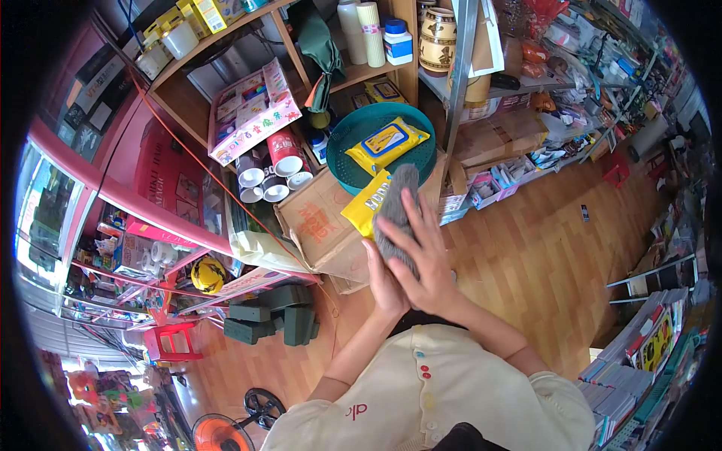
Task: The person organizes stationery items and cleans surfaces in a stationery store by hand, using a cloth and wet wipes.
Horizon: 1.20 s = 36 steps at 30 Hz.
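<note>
A yellow wet-wipe packet (363, 213) with dark lettering is tilted in front of my chest, held from below by my left hand (386, 286). My left thumb lies along the packet's near edge, while its other fingers are hidden. Over the right part of the packet lies a fuzzy grey cloth (396, 207). My right hand (427, 263) presses that cloth onto the packet, its fingers laid across it and slightly apart. Just beyond, a similar yellow wipe packet (387, 146) with a blue-framed label rests in a green round basket (346, 161).
An opened cardboard box (320, 218) stands below the basket. Wooden shelves (380, 71) hold bottles and boxes; several printed tubes (286, 154) lie to the left. Dark green blocks (289, 312) and a fan (218, 434) are on the floor. Book stacks (632, 376) stand at right.
</note>
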Each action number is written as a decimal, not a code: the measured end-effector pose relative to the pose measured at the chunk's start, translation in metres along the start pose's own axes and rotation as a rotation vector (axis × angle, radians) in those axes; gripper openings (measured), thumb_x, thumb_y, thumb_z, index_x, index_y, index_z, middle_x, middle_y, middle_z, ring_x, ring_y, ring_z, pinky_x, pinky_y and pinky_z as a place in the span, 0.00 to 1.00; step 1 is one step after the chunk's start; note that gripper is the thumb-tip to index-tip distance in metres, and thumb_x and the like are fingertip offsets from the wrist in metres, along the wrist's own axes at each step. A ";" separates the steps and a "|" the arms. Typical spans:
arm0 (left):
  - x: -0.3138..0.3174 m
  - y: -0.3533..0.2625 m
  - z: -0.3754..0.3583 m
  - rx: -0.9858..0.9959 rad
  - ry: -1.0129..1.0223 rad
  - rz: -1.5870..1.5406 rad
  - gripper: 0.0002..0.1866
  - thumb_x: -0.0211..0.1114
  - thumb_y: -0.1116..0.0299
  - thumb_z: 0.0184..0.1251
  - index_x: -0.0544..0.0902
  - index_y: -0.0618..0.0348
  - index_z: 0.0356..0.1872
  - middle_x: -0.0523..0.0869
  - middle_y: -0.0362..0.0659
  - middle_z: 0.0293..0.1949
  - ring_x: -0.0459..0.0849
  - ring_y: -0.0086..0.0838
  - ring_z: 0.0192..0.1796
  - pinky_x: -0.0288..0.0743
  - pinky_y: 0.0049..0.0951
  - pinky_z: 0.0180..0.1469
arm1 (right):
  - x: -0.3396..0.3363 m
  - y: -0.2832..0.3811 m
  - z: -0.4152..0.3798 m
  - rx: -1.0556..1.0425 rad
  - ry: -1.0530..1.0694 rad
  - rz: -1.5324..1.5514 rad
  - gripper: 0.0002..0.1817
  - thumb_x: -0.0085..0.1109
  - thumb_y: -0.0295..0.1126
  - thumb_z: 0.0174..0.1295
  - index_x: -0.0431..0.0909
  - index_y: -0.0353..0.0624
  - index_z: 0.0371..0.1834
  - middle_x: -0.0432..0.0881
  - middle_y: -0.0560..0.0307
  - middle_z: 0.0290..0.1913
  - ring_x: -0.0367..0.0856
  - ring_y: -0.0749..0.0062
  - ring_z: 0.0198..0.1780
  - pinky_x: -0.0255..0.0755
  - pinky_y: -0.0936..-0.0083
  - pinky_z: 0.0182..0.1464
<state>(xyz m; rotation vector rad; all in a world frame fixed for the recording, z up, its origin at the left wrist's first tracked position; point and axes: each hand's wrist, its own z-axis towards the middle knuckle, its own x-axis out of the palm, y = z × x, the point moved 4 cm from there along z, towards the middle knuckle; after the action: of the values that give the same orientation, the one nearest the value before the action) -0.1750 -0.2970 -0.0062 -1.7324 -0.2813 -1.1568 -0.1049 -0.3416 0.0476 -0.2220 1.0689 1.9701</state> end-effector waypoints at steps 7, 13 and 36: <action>-0.004 -0.014 -0.003 0.186 -0.067 0.041 0.31 0.37 0.44 0.80 0.62 0.55 0.71 0.69 0.44 0.69 0.68 0.36 0.70 0.59 0.37 0.73 | 0.006 0.003 -0.005 0.018 0.008 0.066 0.28 0.44 0.34 0.69 0.63 0.38 0.73 0.50 0.36 0.77 0.49 0.38 0.77 0.44 0.56 0.76; -0.022 -0.052 0.029 0.234 -0.258 0.018 0.38 0.40 0.34 0.74 0.61 0.53 0.72 0.69 0.43 0.68 0.71 0.38 0.67 0.64 0.42 0.69 | 0.017 -0.002 -0.061 0.043 0.106 0.253 0.31 0.44 0.11 0.60 0.66 0.38 0.70 0.55 0.36 0.75 0.55 0.41 0.76 0.59 0.62 0.71; 0.005 -0.046 0.294 -0.158 0.602 1.340 0.28 0.77 0.57 0.55 0.80 0.67 0.51 0.87 0.44 0.39 0.85 0.24 0.39 0.79 0.25 0.43 | -0.063 -0.093 -0.116 0.519 0.053 0.301 0.21 0.45 0.17 0.66 0.74 0.39 0.62 0.73 0.42 0.62 0.73 0.50 0.62 0.65 0.68 0.64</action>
<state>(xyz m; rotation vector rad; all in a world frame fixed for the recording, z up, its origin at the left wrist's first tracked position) -0.0352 -0.0349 0.0108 -1.1509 1.1899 -0.5801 -0.0220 -0.4429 -0.0481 0.1790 1.6821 1.8692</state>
